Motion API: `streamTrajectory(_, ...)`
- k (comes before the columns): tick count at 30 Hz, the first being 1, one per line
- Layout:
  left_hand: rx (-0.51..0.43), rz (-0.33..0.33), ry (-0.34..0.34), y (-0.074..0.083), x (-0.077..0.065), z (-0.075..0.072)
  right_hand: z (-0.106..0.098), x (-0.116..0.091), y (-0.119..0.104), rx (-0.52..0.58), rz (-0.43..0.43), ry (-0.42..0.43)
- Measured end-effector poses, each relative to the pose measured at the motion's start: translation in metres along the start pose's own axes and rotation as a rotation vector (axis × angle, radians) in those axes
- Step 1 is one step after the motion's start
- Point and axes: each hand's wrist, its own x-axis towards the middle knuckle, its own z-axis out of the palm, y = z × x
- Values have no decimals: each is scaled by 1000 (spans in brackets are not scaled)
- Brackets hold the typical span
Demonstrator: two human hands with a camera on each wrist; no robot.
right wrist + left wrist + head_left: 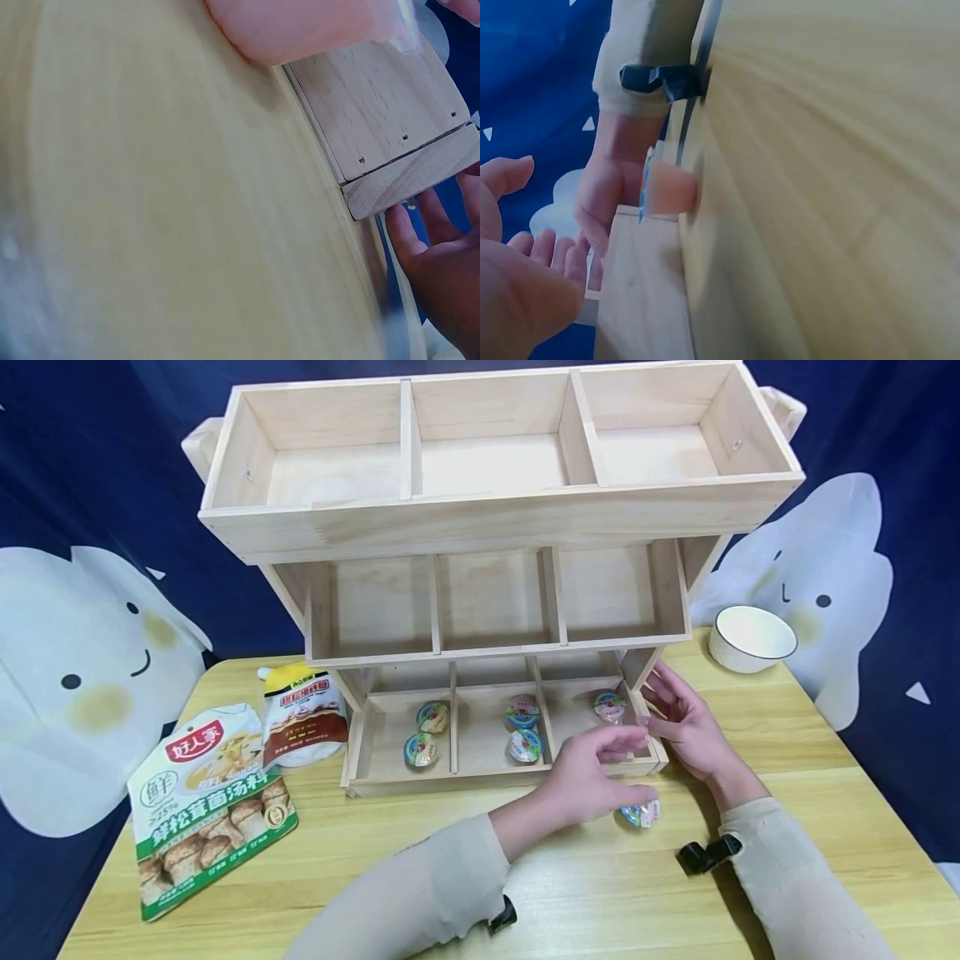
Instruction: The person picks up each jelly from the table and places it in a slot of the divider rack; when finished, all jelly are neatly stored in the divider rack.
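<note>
My left hand (607, 764) hovers with loose fingers over the front right corner of the wooden rack's bottom tray (450, 781), holding nothing. Just under its thumb a small sealed jelly cup (641, 814) lies on the table; the left wrist view shows this jelly cup (667, 189) against the tray's side (645, 292). My right hand (678, 722) is held flat and relaxed beside the tray's right end, palm turned left, its fingers (435, 255) near the tray corner (390, 112). Two jelly cups (421, 749) sit in the left compartment, two (524, 745) in the middle, one (609, 706) in the right.
The three-tier wooden rack (495, 518) stands at the back of the yellow table (570, 893); its upper tiers hold nothing. A green soup pouch (206, 802) and a white spouted pouch (303, 714) lie at left. A white bowl (752, 637) stands at right.
</note>
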Motion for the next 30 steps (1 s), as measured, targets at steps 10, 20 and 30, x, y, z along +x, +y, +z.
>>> streamTrajectory(10, 52, -87, -100, -9, -12, 3, -1, 0, 0, -3, 5, 2)
streamTrajectory(20, 144, -109, -153, -15, -19, 9, -2, 0, 0, 5, 0, 0)
streamTrajectory(30, 172, -82, -171, -24, -19, 14, -1, -1, 0, -8, 10, 8)
